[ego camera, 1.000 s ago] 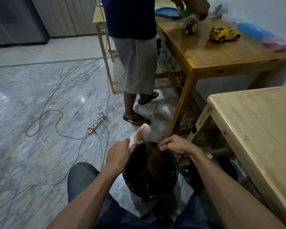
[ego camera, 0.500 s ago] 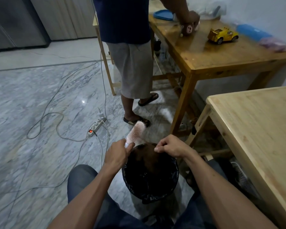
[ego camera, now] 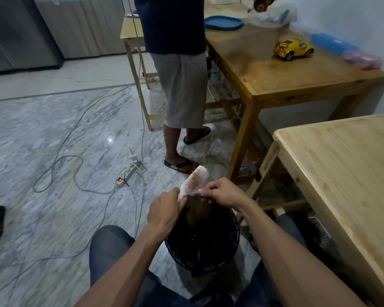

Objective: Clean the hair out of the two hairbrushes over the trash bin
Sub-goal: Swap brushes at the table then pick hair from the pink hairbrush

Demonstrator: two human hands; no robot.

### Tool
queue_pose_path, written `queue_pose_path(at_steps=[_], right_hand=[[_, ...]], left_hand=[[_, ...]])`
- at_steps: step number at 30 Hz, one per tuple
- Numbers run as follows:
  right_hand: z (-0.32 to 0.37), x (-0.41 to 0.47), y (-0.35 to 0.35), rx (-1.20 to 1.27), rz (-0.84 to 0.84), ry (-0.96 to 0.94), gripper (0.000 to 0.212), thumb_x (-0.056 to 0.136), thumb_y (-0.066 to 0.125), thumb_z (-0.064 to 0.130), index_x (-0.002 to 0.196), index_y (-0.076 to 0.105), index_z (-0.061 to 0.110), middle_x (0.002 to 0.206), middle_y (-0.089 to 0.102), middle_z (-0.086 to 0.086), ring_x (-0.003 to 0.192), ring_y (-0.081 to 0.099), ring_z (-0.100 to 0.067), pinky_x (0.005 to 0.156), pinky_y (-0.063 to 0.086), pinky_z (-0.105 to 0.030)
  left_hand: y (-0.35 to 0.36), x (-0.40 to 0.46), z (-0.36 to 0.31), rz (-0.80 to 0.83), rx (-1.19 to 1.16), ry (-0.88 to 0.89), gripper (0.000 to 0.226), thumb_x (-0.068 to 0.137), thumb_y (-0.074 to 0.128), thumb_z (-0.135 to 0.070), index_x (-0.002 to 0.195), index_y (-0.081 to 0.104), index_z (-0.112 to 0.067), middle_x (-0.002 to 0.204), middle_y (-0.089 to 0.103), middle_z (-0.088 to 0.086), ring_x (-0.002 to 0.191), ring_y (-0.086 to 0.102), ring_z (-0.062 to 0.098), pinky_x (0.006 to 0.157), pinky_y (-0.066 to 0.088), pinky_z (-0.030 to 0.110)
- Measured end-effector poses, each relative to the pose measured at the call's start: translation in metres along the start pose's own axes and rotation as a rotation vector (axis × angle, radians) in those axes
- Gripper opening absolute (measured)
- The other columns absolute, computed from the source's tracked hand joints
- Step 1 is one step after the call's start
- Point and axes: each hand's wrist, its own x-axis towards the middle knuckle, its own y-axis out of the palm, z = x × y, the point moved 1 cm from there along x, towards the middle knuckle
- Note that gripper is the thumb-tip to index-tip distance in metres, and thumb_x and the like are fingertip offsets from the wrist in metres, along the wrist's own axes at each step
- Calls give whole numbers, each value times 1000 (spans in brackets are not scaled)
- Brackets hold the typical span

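While the left hand (ego camera: 164, 212) grips the handle of the pink hairbrush (ego camera: 195, 180), the right hand (ego camera: 223, 193) pinches at the bristles near the base, above the trash bin (ego camera: 231, 247). Pulling outward along the bristles should free the hair so that it falls inside.

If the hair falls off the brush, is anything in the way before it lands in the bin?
Nothing visible is. The left hand holds the pink hairbrush at the far rim of the black trash bin, whose mouth lies open below, and the right hand is pinching at its bristles.
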Motion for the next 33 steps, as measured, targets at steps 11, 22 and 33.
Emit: queue_pose_path(at_steps=[11, 22, 33], right_hand=[[-7, -17, -30, -162, 169, 109, 13, 93, 73, 29, 87, 81, 21, 79, 72, 5, 72, 58, -10, 67, 45, -30], [2, -4, 4, 105, 10, 71, 34, 92, 76, 39, 92, 80, 5, 79, 75, -1, 60, 60, -8, 59, 47, -20], [-3, -21, -22, -112, 121, 78, 21, 94, 73, 34, 110, 81, 23, 77, 71, 6, 72, 62, -9, 64, 47, -23]], left_hand=[[-3, 6, 32, 63, -135, -140, 39, 92, 59, -52, 66, 45, -26, 59, 48, -5, 54, 47, 18, 46, 24, 32], [-2, -12, 3, 23, 25, 15, 35, 98, 50, -50, 81, 42, -20, 69, 50, 0, 73, 59, 34, 54, 32, 37], [-12, 1, 39, -33, -69, -147, 34, 93, 56, -53, 89, 60, -20, 78, 64, 5, 65, 59, 26, 49, 35, 33]])
